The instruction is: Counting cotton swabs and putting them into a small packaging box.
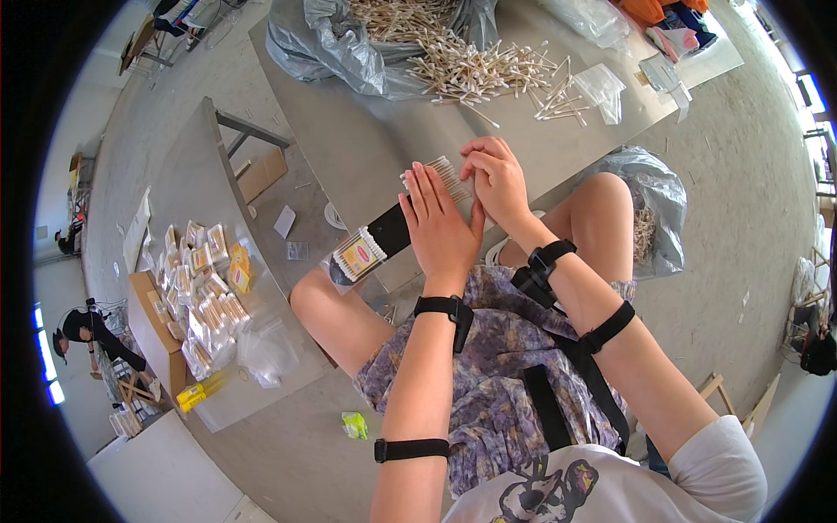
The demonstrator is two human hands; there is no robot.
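My left hand (438, 228) lies flat, fingers stretched out together, over a row of cotton swabs (450, 177) at the table's near edge. Beside it my right hand (499, 185) has its fingers curled in at the far right end of that row. What they pinch, if anything, is hidden. A black strip (391, 229) runs out from under my left hand toward the lower left. On its outer end sits a small clear packet (358, 256) with a yellow and red label and swabs showing at its edge.
Loose cotton swabs (471, 65) spill from a grey plastic bag (309, 52) across the metal table (375, 144). Clear bags (602, 91) lie to their right. On a left side table, filled swab packets (205, 270) lie by a cardboard box (157, 327). Another bag of swabs (663, 200) stands right of my knee.
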